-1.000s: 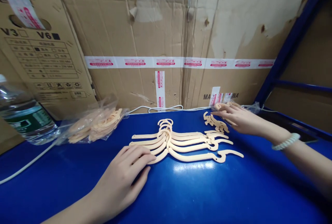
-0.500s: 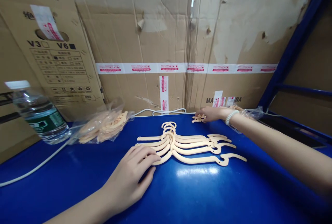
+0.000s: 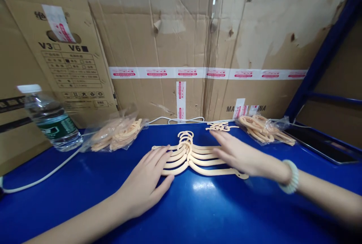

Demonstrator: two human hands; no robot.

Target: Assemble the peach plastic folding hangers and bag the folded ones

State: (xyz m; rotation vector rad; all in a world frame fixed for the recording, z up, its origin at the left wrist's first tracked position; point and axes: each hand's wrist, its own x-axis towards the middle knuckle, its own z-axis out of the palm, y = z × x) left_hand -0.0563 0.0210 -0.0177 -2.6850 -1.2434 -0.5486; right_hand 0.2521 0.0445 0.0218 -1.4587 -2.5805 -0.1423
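Note:
Several cream-coloured plastic hangers (image 3: 210, 171) lie overlapped in a row on the blue table, their hooks bunched at the middle. My left hand (image 3: 151, 178) rests over their left arms, fingers stretched out. Over their right arms is my right hand (image 3: 239, 157), fingers extended and a bracelet on the wrist; it hides the hangers' right ends. I see nothing held in either hand. Just beyond my right hand sits a small heap of cream hook-shaped pieces (image 3: 222, 126).
Plastic bags of cream parts lie left (image 3: 115, 134) and right (image 3: 263, 129). A water bottle (image 3: 53, 119) stands at the left, a dark phone-like slab (image 3: 319, 146) lies at the right. A white cable (image 3: 42, 180) crosses the left side. Cardboard (image 3: 158, 97) walls the back.
My right hand has come back from the heap of small pieces toward me, onto the hangers' right arms, leaving the heap behind. My left hand stays on the left arms. The view has shifted slightly.

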